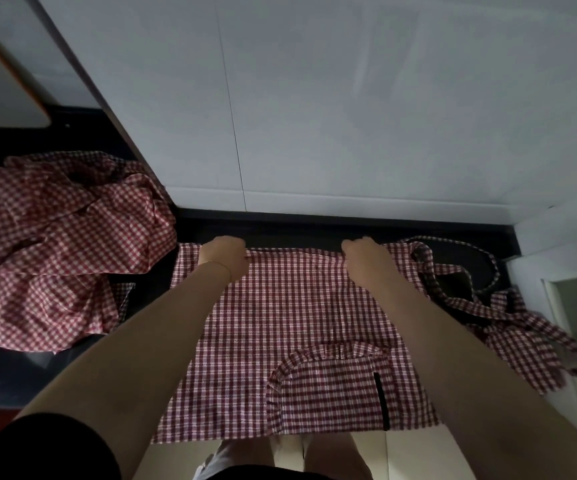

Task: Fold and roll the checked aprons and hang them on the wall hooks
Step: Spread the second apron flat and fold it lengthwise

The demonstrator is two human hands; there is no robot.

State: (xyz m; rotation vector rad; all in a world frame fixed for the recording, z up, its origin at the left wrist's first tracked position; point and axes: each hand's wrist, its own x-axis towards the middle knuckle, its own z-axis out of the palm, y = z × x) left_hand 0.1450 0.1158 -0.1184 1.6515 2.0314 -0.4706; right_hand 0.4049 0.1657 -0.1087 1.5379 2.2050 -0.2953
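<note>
Hands (223,254) (366,256) grip apron (280,323) edge | dark counter (314,233) | white wall (349,98)

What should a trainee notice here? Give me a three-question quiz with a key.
1. True or false: both hands grip the far edge of the flat apron.
2. Where does the crumpled apron pile lie? A) left of the flat apron B) on the wall
3. Which feature with a ruffled edge is sewn on the flat apron?

Key: 1 true, the left hand and right hand hold it; 2 A; 3 the pocket.
</note>
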